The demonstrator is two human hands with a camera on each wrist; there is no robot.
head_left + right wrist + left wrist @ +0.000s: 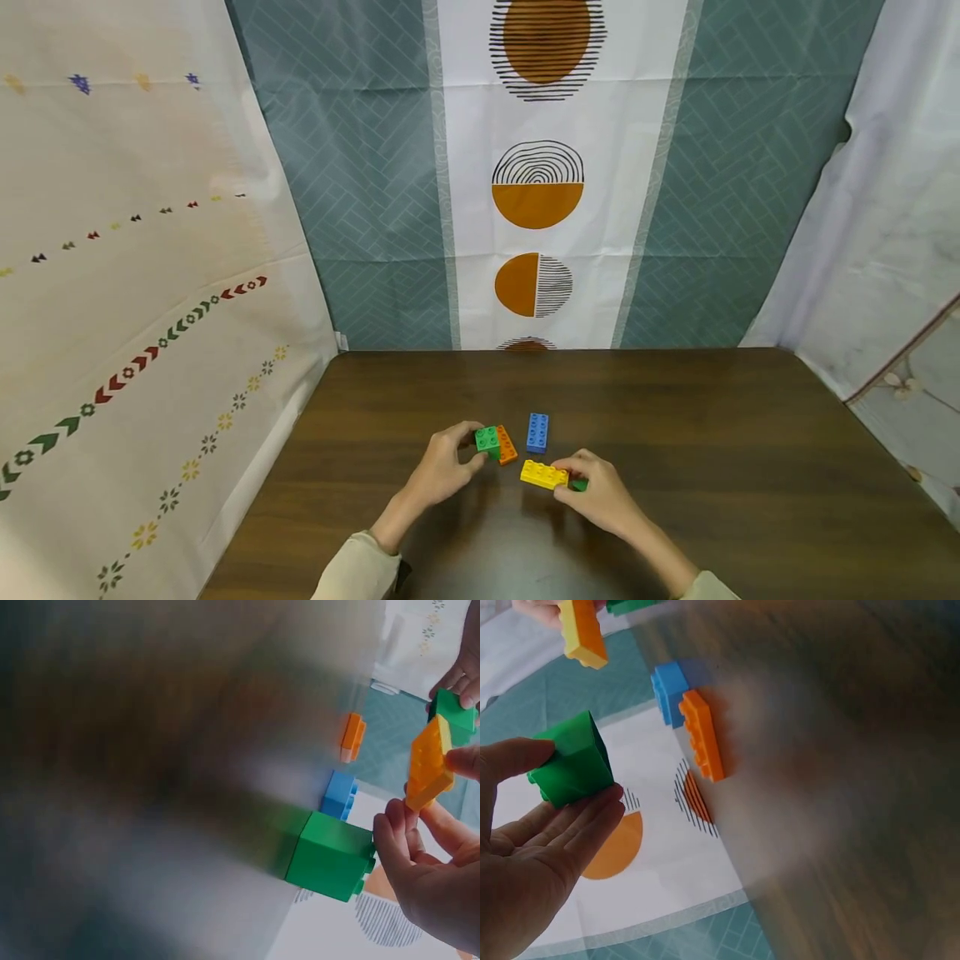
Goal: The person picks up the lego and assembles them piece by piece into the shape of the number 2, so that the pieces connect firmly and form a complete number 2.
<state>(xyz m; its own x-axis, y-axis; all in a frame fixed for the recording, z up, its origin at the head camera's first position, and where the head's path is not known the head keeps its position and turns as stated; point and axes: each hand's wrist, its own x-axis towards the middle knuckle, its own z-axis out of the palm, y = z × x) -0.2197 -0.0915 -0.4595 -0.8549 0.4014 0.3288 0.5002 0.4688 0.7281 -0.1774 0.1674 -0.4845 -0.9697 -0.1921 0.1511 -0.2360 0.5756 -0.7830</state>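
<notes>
My left hand [442, 468] pinches a square green toy brick [573, 759] between thumb and fingers, held above the table. In my right hand [602, 492] is a long yellow brick [543, 474], gripped at its right end by thumb and fingertips. An orange brick [507, 445] lies on the table just right of the held green one in the head view. Beyond the yellow brick lies a blue brick [537, 432], studs up. A second green brick [330, 856] stands on the table by the right hand, mostly hidden behind it in the head view.
The dark wooden table [675, 400] ends at a hanging cloth [367, 208] with teal and white panels. A patterned white cloth [150, 292] hangs along the left side, and a pale one [885, 250] along the right.
</notes>
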